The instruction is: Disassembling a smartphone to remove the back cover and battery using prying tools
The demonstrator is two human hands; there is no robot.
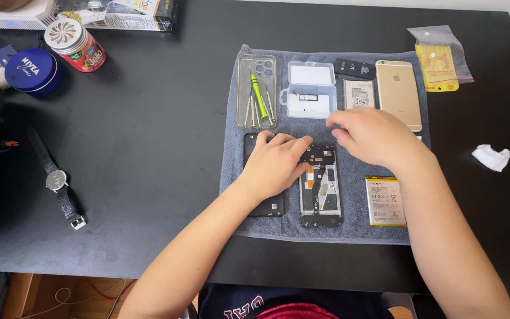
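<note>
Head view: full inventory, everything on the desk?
towel: 1, grey, desk centre
opened phone: 1, black, on towel under hands
black panel: 1, left of opened phone
clear case: 1, holds screwdrivers
green screwdriver: 1, in case
plastic box: 1, clear, lid open
gold phone: 1, towel top right
batteries: 2 or 3, on towel
yellow bag: 1, right
tissue: 1, white
watch: 1, left
blue tin: 1
red jar: 1
left hand: on opened phone
right hand: above its top end
</note>
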